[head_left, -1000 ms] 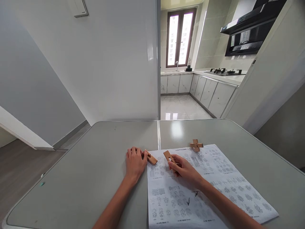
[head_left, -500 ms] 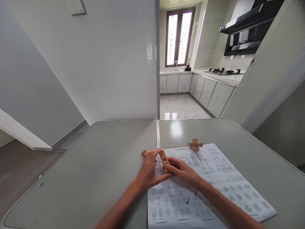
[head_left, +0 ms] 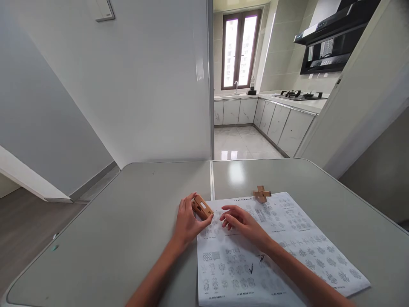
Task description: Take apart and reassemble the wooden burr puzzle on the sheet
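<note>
Between the thumb and fingers of my left hand (head_left: 188,219) is a notched wooden puzzle piece (head_left: 206,207) with a slot and a dark mark near its end. A second wooden piece lies against it on the side nearer my palm, partly hidden by my fingers. Both are at the upper left corner of the printed sheet (head_left: 230,256). My right hand (head_left: 241,221) hovers over the sheet a short way to the right, fingers loosely bent and apart, nothing visible in them. A cross-shaped wooden assembly (head_left: 262,194) stands at the sheet's far edge.
The grey-green table (head_left: 111,238) has a pale seam (head_left: 211,179) running away from me. Small bluish-green bits (head_left: 55,247) lie by its left edge. A wall (head_left: 159,85) rises behind it, with a kitchen beyond the opening on the right.
The slotted piece has moved left from between both hands to beside the other wooden piece, with my left hand. My right hand has let go of it and its fingers have loosened.
</note>
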Demonstrator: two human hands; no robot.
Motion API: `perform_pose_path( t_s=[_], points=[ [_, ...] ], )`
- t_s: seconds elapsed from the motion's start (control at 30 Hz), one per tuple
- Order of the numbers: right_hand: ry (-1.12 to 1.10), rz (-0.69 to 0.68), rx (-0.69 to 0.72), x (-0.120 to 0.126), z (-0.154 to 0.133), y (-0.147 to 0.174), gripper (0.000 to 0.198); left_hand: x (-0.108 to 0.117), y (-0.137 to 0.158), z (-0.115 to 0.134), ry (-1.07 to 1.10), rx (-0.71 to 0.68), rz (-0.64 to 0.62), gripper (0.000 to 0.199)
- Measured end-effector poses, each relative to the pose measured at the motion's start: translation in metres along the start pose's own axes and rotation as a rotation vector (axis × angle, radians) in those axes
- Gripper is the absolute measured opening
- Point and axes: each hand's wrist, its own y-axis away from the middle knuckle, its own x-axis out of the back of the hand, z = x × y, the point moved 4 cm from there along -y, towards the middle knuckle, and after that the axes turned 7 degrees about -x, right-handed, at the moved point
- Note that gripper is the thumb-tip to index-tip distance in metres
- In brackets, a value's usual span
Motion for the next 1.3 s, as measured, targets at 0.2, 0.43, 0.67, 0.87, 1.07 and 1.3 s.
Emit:
perform_pose_path(
  t_s=[0.2,0.43,0.67,0.87,1.07,1.3],
  points=[
    [0.001,0.013,0.013,0.003,-0.003,0.000,0.046,-0.005,0.003,-0.007,-0.088,0.019,-0.025,0.079],
    [0.053,0.206,0.137,0.023,-0.010,-0.002,0.040,-0.004,0.001,-0.012,-0.114,0.050,-0.055,0.075],
    [0.167,0.730,0.236,0.080,-0.017,0.001,0.037,-0.006,0.001,-0.017,-0.142,0.063,-0.106,0.081],
    [0.133,0.810,0.092,0.104,-0.004,-0.002,0.046,-0.006,0.001,-0.018,-0.164,0.070,-0.094,0.082],
    [0.189,0.797,0.039,0.108,0.011,-0.010,0.051,-0.005,-0.001,-0.021,-0.140,0.083,-0.084,0.077],
    [0.113,0.804,0.022,0.110,0.013,-0.011,0.052,-0.003,-0.001,-0.015,-0.123,0.027,-0.043,0.085]
  ],
)
